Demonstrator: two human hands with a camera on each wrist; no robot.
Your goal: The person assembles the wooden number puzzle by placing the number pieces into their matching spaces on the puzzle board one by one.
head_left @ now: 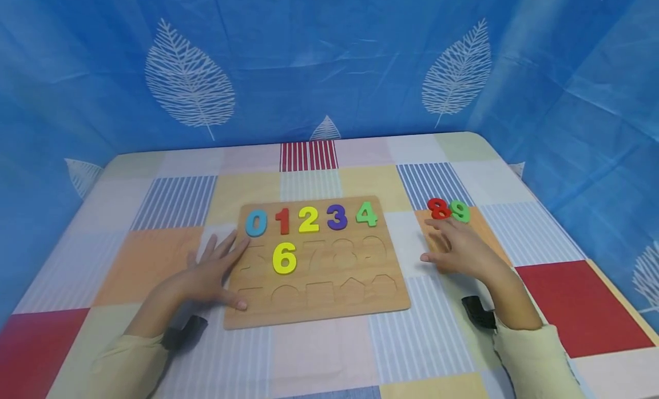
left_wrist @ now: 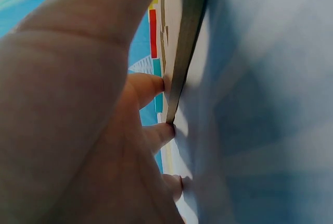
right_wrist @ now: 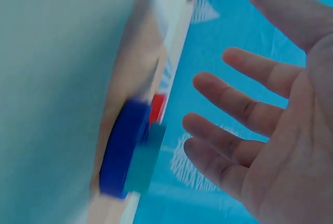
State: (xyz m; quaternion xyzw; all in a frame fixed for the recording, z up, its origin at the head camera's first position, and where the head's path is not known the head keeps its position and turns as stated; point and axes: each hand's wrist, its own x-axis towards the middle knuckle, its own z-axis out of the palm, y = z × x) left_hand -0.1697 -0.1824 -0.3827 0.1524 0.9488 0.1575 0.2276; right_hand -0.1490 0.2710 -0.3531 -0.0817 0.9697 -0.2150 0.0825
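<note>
A wooden number board [head_left: 319, 296] lies on the table, with a blue 0 [head_left: 255, 223], a red 1 [head_left: 282, 221], a yellow 2 [head_left: 309, 219], a purple 3 [head_left: 337, 217] and a green 4 [head_left: 366, 214] in its top row. In the row below sits a yellow 6 [head_left: 284, 258]. My left hand [head_left: 208, 276] rests spread at the board's left edge, index finger and thumb over it. My right hand [head_left: 463, 247] hovers with parted fingers just below a red 8 [head_left: 439, 208] and a green 9 [head_left: 460, 211]. Beside it, the right wrist view shows a dark blue piece [right_wrist: 122, 151] and a teal piece [right_wrist: 144, 159], hidden in the head view.
A patchwork cloth [head_left: 319, 359] covers the table. Behind and beside it hangs a blue curtain [head_left: 329, 56] with white leaf prints. Outlined recesses show in the board's lower two rows. A black strap piece [head_left: 479, 312] sits at the right wrist.
</note>
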